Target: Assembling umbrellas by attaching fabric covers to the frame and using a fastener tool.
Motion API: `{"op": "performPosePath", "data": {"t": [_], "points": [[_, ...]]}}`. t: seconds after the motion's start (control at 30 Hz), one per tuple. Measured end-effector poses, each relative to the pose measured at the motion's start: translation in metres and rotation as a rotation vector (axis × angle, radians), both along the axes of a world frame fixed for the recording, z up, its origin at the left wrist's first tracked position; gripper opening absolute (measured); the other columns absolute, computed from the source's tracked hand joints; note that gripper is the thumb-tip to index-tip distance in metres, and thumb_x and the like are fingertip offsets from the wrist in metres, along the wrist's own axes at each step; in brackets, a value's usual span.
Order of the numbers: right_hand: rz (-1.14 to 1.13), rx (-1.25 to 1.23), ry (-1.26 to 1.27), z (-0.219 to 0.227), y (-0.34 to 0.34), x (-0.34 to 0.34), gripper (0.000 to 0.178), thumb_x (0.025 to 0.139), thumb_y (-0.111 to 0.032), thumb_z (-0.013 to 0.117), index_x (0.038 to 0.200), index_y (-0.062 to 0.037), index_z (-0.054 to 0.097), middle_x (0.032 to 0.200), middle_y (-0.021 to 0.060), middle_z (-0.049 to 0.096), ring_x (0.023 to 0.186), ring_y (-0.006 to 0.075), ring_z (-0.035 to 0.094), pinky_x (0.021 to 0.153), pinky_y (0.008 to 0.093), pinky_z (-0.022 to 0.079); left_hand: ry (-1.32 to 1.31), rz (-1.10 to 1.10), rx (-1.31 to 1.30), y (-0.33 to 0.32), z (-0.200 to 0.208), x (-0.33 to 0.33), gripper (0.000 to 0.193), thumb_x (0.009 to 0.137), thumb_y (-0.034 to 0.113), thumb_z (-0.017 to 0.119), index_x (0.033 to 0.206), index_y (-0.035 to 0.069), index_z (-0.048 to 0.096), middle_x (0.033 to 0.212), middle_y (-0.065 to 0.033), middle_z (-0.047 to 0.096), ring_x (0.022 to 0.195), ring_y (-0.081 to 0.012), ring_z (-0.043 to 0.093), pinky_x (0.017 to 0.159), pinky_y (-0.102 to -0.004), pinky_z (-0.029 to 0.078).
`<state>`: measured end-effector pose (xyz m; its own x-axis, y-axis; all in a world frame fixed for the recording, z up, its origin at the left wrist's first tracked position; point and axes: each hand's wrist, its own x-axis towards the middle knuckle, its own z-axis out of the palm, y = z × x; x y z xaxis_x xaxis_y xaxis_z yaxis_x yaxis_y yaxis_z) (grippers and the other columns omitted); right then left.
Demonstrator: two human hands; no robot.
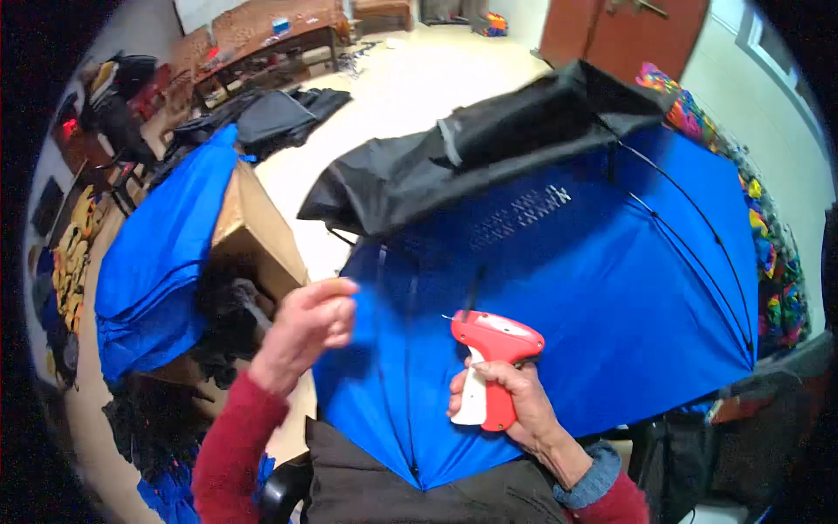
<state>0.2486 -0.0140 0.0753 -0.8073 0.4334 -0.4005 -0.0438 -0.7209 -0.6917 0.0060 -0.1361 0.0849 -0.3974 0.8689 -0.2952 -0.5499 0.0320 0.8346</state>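
An open blue umbrella canopy [602,288] with black ribs lies across my lap, its inside facing me. Black fabric [489,148] is draped over its far edge. My right hand [515,397] grips a red tagging gun [493,362] with a white trigger, its needle pointing left at the blue cloth. My left hand [305,327] is blurred, its fingers pinched on the left edge of the blue canopy.
A cardboard box [253,231] stands at my left, draped with blue fabric [157,262] and holding dark umbrella parts. Black cloth [271,118] lies on the pale floor beyond. A wooden table [262,39] is at the back, colourful items [768,253] along the right wall.
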Motion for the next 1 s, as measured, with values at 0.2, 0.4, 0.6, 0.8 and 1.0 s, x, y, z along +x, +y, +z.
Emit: {"op": "performPosePath", "data": {"t": [0.2,0.4,0.6,0.8,1.0], "points": [[0.009,0.025,-0.05,0.005,-0.004,-0.001,0.026,0.08,-0.013,0.053,0.099,0.0022,0.045,0.079,0.0189,0.06,0.066,0.0283,0.063,0.062,0.0416,0.054,0.034,-0.039,0.07,0.109,-0.09,-0.045,0.017,0.089,0.015,0.045,0.099,0.003,0.049,0.061,0.0062,0.035,0.048,-0.0067,0.031,0.044,-0.0213,0.027],[0.005,0.012,-0.084,-0.001,-0.002,0.0,0.026,0.08,-0.013,0.053,0.1,0.003,0.045,0.079,0.0184,0.061,0.066,0.029,0.063,0.064,0.0416,0.054,-0.076,-0.123,0.503,0.176,-0.102,-0.017,0.027,0.084,0.033,0.055,0.099,0.01,0.053,0.089,-0.0026,0.056,0.079,-0.0148,0.054,0.062,-0.0268,0.046],[0.003,0.023,-0.178,0.0,0.002,-0.004,0.026,0.08,-0.013,0.052,0.099,0.0034,0.046,0.079,0.0187,0.06,0.065,0.0282,0.063,0.063,0.0407,0.054,-0.316,-0.042,0.375,0.176,-0.086,0.003,0.022,0.09,0.032,0.048,0.097,0.013,0.054,0.077,0.0013,0.051,0.066,-0.0122,0.049,0.055,-0.0239,0.04],[-0.005,0.08,-0.23,0.002,-0.002,-0.01,0.025,0.08,-0.012,0.051,0.098,0.004,0.046,0.077,0.0184,0.06,0.064,0.0266,0.063,0.06,0.039,0.054,-0.382,-0.133,0.601,0.188,-0.098,-0.005,0.02,0.086,0.028,0.055,0.092,0.009,0.054,0.082,-0.0027,0.056,0.07,-0.0147,0.054,0.054,-0.0272,0.044],[0.007,0.164,-0.303,0.008,-0.005,-0.014,0.025,0.081,-0.015,0.051,0.097,0.0039,0.046,0.077,0.0174,0.06,0.063,0.0259,0.062,0.059,0.0376,0.054,-0.147,-0.098,0.237,0.181,-0.098,0.02,0.014,0.085,0.024,0.057,0.084,0.011,0.052,0.072,-0.0011,0.052,0.058,-0.0121,0.047,0.046,-0.0244,0.038]]}}
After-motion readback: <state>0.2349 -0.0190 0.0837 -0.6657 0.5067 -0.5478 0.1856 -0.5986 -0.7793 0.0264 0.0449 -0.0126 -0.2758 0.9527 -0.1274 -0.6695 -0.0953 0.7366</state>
